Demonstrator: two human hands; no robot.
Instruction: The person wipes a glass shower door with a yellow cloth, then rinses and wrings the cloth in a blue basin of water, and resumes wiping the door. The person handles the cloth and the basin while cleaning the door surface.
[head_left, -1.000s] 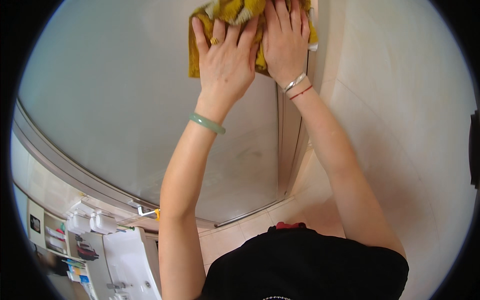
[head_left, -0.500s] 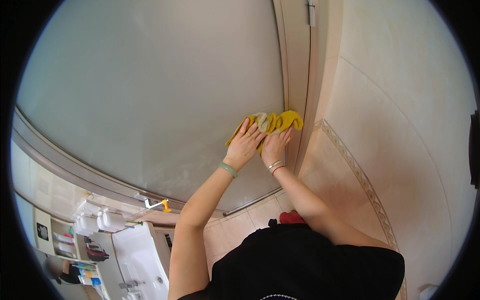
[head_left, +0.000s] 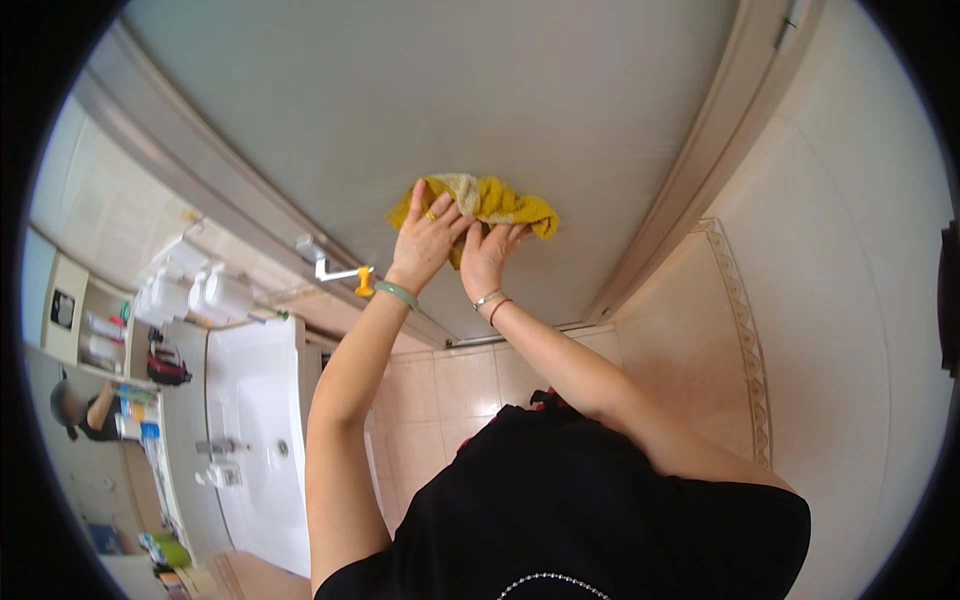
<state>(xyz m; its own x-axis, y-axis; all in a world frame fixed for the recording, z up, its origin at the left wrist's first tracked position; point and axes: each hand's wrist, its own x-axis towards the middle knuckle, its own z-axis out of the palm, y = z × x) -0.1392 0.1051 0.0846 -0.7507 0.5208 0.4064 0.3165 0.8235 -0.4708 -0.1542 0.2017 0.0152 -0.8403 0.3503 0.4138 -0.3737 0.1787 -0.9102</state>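
Far left, low in the view: white ceramic washbasin (head_left: 255,440) with a chrome tap, and shelves of small bottles (head_left: 110,340) beside it. A mirror at the left edge shows part of a person, too small to read.

Centre-left: chrome lever handle with a yellow tip (head_left: 345,272), mounted on the grey metal frame rail (head_left: 200,190) of the enclosure.

Centre: frosted grey glass shower panel (head_left: 420,100). The crumpled yellow terry cloth (head_left: 500,203) lies flat against it, roughly mid-panel, left of the vertical frame post (head_left: 690,190).

Left hand (head_left: 425,240): fingers spread, palm pressed on the left part of the cloth; ring on one finger, pale green bangle at the wrist. Right hand (head_left: 485,258): fingers loosely spread, pressing the lower middle of the cloth, touching the left hand; thin bracelets at the wrist.

Judgement on handling: cloth looks soft, light and limp, bunching readily; likely to slide down smooth glass unless pinned. Best held by flat palm pressure over the bunched centre, or gathered at the thick fold along its top edge.

Right: beige wall tiles with a patterned border strip (head_left: 745,330).
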